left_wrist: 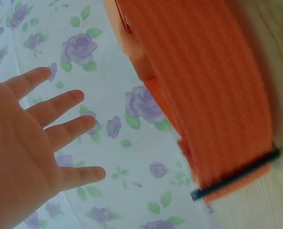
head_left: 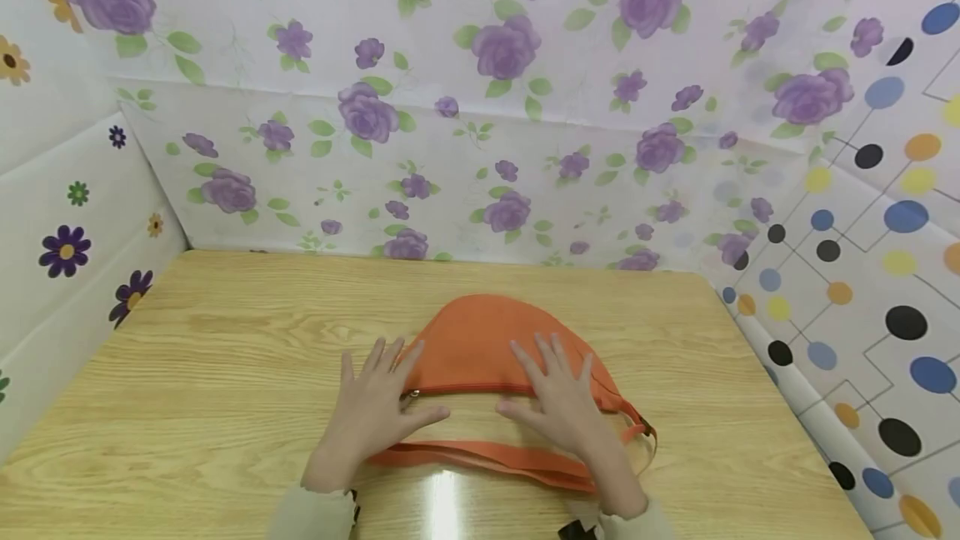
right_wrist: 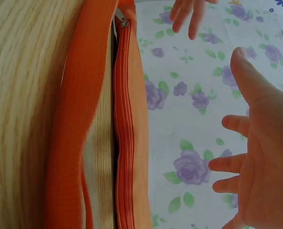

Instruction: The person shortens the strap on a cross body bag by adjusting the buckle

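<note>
An orange sling bag lies on the table, its curved edge away from me. A zipper runs along its straight near edge, and the metal zipper pull is at the left end. The orange strap loops across the near side. My left hand is spread over the bag's left end, holding nothing. Over the right part, my right hand has its fingers spread too. Both wrist views show the hands raised above the bag. A dark strap slider crosses the ribbed strap in the left wrist view.
The wood-grain table extends around the bag. A white sheet with purple roses hangs behind it. Flower-print sheeting stands at the left, and dotted sheeting at the right.
</note>
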Demonstrator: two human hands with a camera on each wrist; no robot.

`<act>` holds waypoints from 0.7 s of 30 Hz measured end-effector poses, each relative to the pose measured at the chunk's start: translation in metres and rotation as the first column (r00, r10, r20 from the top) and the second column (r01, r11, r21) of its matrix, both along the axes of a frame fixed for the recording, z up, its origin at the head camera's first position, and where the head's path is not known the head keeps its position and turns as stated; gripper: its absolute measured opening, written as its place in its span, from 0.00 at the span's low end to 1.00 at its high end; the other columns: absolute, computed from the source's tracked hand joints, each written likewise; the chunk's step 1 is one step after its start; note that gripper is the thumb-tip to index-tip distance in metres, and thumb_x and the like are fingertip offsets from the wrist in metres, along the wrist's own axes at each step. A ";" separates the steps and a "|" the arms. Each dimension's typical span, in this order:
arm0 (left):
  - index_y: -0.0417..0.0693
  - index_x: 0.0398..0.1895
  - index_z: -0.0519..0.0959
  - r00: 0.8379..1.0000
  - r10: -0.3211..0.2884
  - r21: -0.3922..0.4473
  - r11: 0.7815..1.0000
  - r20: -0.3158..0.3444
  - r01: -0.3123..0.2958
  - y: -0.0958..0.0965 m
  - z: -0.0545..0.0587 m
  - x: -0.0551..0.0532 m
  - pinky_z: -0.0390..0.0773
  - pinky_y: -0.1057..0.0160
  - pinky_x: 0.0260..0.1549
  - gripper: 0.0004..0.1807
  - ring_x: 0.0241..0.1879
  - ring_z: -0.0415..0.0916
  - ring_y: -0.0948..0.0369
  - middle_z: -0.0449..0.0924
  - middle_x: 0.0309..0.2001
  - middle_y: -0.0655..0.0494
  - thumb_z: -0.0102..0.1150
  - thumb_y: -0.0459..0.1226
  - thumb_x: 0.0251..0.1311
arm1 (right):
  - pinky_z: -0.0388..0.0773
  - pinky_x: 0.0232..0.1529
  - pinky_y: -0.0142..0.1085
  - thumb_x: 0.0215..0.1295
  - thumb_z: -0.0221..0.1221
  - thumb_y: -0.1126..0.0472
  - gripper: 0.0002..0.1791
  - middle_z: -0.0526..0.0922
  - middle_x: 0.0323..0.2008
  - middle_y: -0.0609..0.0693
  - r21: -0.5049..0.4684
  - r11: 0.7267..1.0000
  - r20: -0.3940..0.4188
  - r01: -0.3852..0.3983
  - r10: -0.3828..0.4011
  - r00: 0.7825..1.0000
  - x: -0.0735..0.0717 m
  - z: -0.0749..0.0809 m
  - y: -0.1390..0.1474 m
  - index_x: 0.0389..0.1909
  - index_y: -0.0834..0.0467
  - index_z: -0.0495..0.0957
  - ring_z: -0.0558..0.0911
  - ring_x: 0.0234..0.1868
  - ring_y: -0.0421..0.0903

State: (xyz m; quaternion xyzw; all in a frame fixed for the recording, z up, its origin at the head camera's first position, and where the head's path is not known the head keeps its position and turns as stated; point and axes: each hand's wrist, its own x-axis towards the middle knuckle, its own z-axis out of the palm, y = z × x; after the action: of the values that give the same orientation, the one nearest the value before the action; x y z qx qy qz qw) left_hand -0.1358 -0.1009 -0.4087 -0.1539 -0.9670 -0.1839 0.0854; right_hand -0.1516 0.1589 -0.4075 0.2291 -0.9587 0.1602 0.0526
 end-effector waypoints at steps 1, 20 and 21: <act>0.52 0.66 0.58 1.000 0.000 -0.002 1.000 -0.008 0.000 -0.001 -0.001 0.000 0.38 0.33 0.53 0.50 0.63 0.48 0.44 0.59 0.63 0.44 0.45 0.71 0.43 | 0.28 0.52 0.67 0.55 0.49 0.32 0.43 0.48 0.67 0.60 -0.002 1.000 0.005 -0.004 0.004 1.000 0.000 0.000 -0.001 0.69 0.45 0.48 0.41 0.66 0.58; 0.46 0.57 0.71 1.000 -0.028 0.138 0.990 0.008 0.027 -0.027 0.000 0.009 0.70 0.47 0.44 0.42 0.46 0.73 0.49 0.76 0.48 0.49 0.57 0.64 0.43 | 0.34 0.53 0.68 0.55 0.49 0.32 0.43 0.49 0.67 0.57 -0.041 0.997 0.088 -0.071 0.074 0.993 0.002 -0.001 -0.009 0.69 0.45 0.49 0.42 0.67 0.54; 0.47 0.57 0.70 0.999 -0.032 0.140 0.990 0.017 0.030 -0.029 0.001 0.010 0.70 0.47 0.44 0.42 0.46 0.73 0.49 0.76 0.48 0.49 0.57 0.64 0.43 | 0.34 0.53 0.67 0.55 0.48 0.32 0.43 0.48 0.67 0.57 -0.042 0.996 0.090 -0.074 0.077 0.993 0.002 -0.002 -0.009 0.69 0.45 0.49 0.42 0.67 0.54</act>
State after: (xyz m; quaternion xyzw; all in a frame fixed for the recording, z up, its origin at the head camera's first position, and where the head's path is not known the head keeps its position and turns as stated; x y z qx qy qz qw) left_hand -0.1259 -0.1295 -0.4082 -0.1607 -0.9501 -0.2541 0.0836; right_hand -0.1493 0.1499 -0.4091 0.2565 -0.9475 0.1910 0.0071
